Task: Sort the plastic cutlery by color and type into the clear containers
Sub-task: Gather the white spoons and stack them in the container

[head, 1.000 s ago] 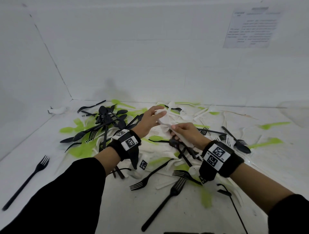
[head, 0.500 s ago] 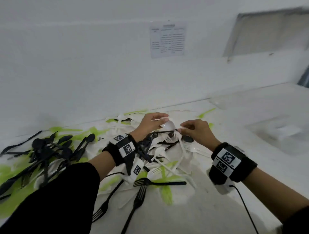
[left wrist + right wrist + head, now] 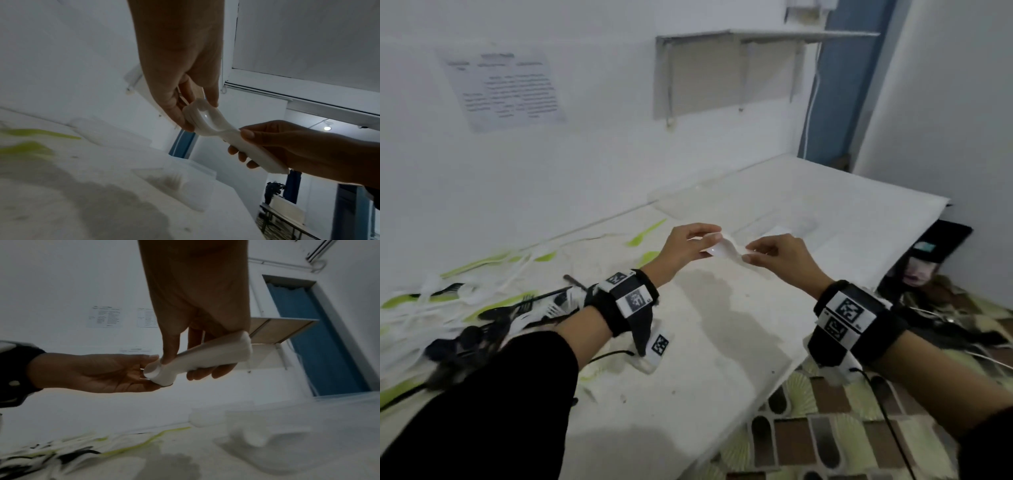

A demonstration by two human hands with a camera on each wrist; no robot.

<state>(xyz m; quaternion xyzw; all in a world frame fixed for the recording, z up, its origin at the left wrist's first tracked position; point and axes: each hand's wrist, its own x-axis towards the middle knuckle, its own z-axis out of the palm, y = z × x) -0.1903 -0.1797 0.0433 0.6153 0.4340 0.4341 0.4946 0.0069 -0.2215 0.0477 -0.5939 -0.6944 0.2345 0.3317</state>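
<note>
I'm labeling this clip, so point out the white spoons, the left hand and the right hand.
white spoons (image 3: 207, 120), left wrist view, bowl.
left hand (image 3: 681, 251), head view, back of hand.
right hand (image 3: 786, 262), head view, back of hand.

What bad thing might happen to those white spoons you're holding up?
Both hands, left hand and right hand, only pinch the stacked white spoons at their ends, so one may slip out onto the table. The clear containers are hard to see against the white, so a drop could miss them.
</note>
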